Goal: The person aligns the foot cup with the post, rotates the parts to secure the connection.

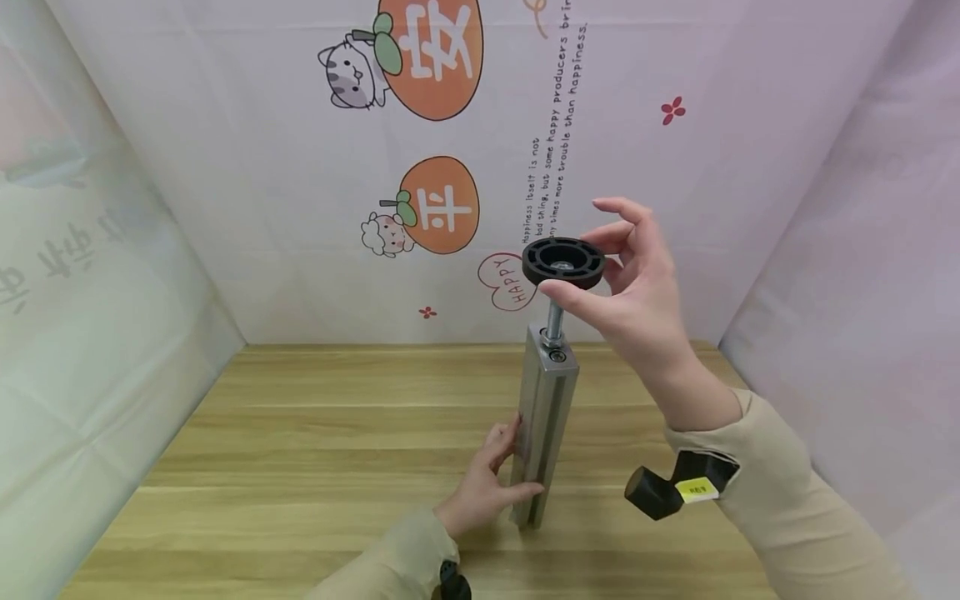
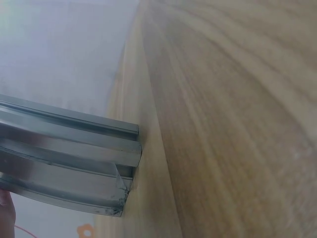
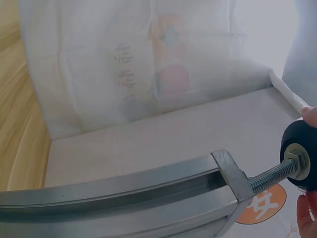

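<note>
A grooved aluminium profile (image 1: 542,425) stands upright on the wooden table, its lower end against the tabletop. My left hand (image 1: 483,487) grips it low down, thumb across the near face and fingers round the side. From the profile's top end plate (image 1: 553,350) rises a threaded rod (image 3: 272,177) carrying a round black levelling foot (image 1: 562,262), its hollow underside facing up. My right hand (image 1: 637,287) holds that foot at its rim between thumb and fingers, with the index finger raised. In the left wrist view the profile's lower end (image 2: 69,153) meets the wood.
The wooden tabletop (image 1: 337,450) spreads around the profile. White printed cloth (image 1: 262,208) hangs behind it and at both sides. A black camera mount (image 1: 675,487) with a yellow label sits on the right wrist, and another black device (image 1: 453,582) on the left.
</note>
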